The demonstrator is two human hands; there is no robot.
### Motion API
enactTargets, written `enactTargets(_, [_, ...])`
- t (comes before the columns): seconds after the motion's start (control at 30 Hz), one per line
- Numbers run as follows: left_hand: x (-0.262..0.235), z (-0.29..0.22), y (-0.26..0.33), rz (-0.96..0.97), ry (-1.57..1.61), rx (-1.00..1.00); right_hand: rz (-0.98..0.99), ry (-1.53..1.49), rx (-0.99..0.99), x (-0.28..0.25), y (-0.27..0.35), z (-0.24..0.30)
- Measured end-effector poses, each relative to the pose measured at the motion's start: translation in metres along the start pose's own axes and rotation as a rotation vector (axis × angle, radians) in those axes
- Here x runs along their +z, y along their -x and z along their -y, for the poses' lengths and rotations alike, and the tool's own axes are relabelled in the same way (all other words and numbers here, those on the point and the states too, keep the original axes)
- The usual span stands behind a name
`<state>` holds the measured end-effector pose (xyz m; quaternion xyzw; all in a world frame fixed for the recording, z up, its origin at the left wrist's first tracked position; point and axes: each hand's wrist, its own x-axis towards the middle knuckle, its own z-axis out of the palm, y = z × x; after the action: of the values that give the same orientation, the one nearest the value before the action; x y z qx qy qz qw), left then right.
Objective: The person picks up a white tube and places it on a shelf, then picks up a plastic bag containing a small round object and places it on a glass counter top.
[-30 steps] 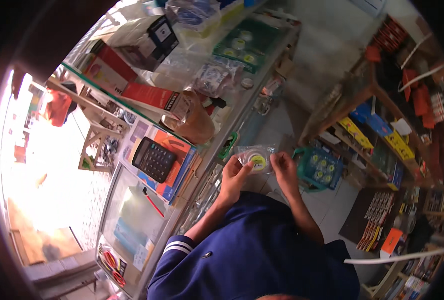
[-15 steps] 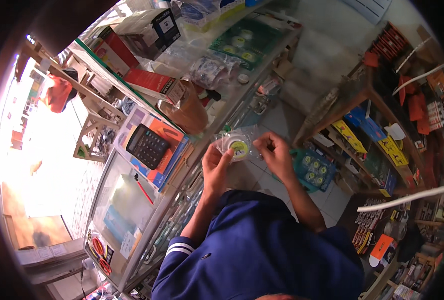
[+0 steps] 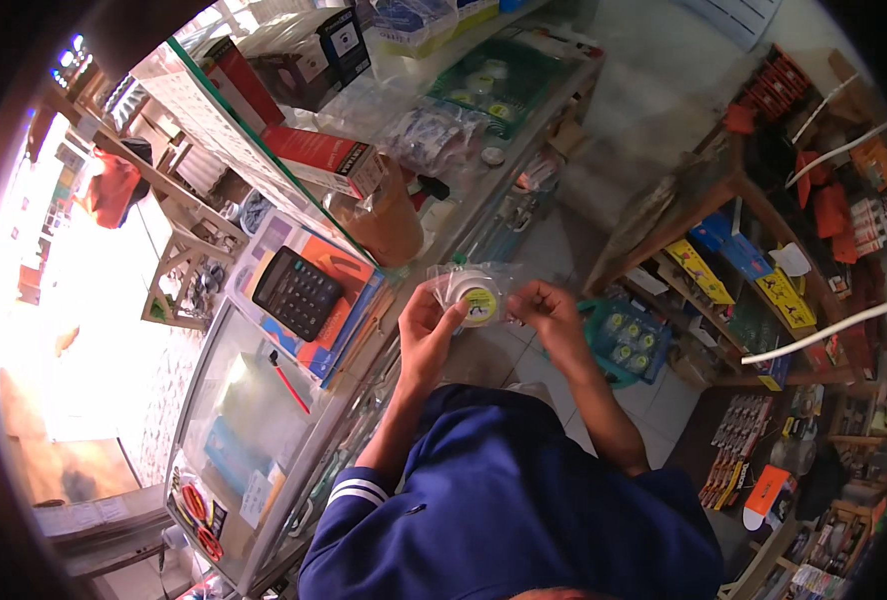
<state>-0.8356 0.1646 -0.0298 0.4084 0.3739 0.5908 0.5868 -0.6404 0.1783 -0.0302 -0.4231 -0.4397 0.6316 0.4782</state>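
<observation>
Since a second ago we lift the bagged tape roll [image 3: 476,297] higher; our left hand [image 3: 426,325] grips it, our right hand [image 3: 549,312] pinches the bag's edge.

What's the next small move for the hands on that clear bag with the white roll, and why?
Probably pull the bag's edge open with the right hand while the left hand steadies it. The clear plastic bag is held up between both hands, the left gripping around the white roll with a yellow-green centre inside it, the right pinching the bag's right edge. The roll looks fully enclosed.
</observation>
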Motion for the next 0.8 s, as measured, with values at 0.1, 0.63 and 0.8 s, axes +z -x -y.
enactTargets(0.1, [-0.007,-0.007,-0.002,0.001,-0.060,-0.001,0.076,0.086,-0.001,-0.004,0.000,-0.006])
enactTargets(0.63, [-0.034,-0.034,-0.001,0.089,-0.178,-0.095,0.081,0.167,-0.325,0.058,-0.021,0.018])
enactTargets(0.8, [-0.028,-0.025,0.006,0.061,-0.064,-0.082,-0.054,0.024,-0.252,0.063,-0.021,0.011])
